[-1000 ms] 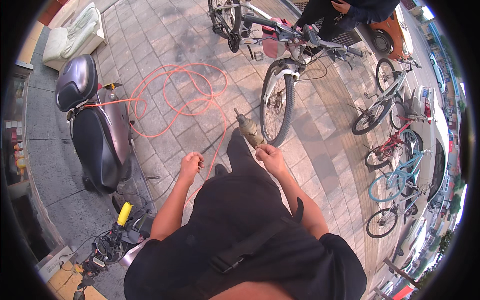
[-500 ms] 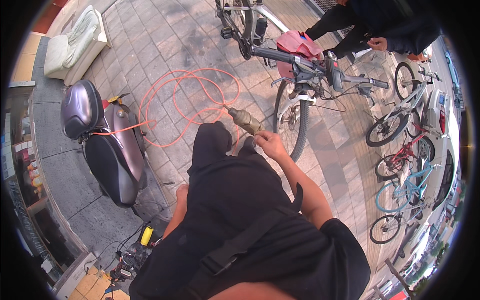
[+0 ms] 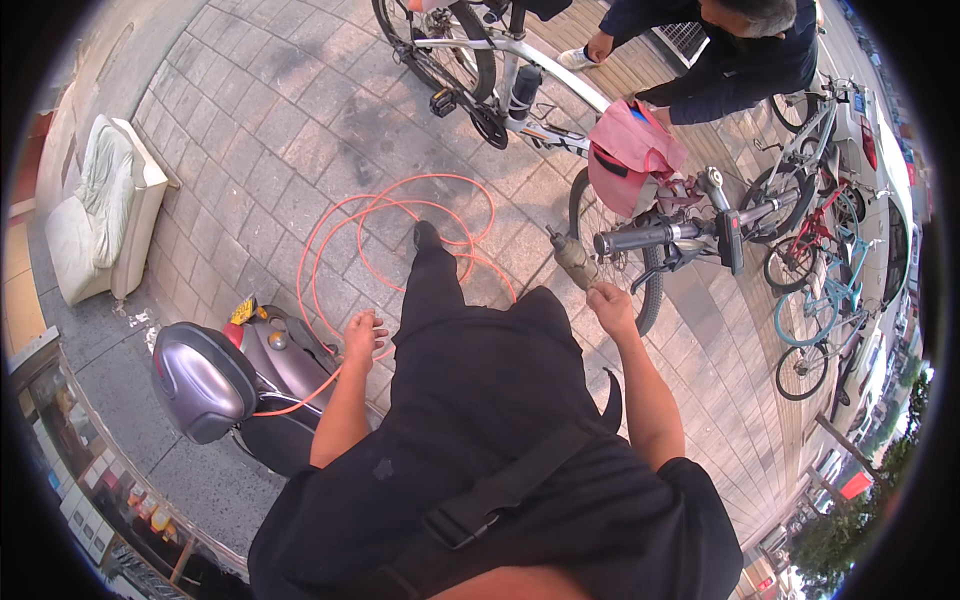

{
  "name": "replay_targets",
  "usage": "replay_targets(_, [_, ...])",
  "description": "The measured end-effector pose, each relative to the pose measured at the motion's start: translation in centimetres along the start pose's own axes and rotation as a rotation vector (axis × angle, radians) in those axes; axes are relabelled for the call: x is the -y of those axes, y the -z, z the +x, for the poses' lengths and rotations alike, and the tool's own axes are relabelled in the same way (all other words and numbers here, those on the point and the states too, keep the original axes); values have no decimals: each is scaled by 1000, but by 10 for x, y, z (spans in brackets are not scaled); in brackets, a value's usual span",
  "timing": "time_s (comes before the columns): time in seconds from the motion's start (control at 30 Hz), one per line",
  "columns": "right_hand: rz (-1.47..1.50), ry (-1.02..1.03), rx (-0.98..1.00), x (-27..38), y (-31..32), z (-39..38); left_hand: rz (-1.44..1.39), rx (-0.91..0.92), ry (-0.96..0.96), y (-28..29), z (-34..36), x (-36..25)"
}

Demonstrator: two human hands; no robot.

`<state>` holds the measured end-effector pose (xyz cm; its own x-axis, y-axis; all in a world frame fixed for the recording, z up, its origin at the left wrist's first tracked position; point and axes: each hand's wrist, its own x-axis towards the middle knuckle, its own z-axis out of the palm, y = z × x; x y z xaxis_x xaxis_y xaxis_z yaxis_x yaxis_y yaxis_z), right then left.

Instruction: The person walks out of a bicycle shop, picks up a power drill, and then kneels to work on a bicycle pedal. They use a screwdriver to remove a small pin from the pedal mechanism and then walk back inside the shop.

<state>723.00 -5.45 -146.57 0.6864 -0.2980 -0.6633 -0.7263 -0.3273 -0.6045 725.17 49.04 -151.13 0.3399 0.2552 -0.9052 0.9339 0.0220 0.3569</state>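
My right hand (image 3: 610, 306) is closed around the lower end of an olive-brown cylindrical tool (image 3: 575, 262), its narrow tip pointing up and left. The tool hangs close to the left end of the bicycle's handlebar (image 3: 630, 241), and I see no contact. An orange hose (image 3: 318, 232) lies looped on the paving and passes behind my legs; whether it joins the tool is hidden. My left hand (image 3: 362, 335) hangs beside my thigh with loosely bent fingers apart, holding nothing. Past it, the hose runs over the silver-purple scooter (image 3: 205, 380).
A white bicycle (image 3: 570, 90) with a pink cloth (image 3: 635, 150) over its frame stands ahead. Behind it, a person in dark clothes (image 3: 745, 80) bends down. A worn white armchair (image 3: 105, 215) is at left. Several parked bicycles (image 3: 815, 295) and white cars (image 3: 885, 240) line the right.
My view has shifted as I step forward with one leg. The tool in my right hand is nearer the handlebar. My left hand has swung forward, and the other person has bent lower.
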Motion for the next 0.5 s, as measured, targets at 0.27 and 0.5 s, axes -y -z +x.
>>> replay_targets(0.27, [308, -201, -159, 35, -52, 21, 81, 19, -195, 24, 95, -257])
replay_targets(0.5, [609, -380, -274, 43, -95, 70, 332, 152, -447, -66, 113, -385])
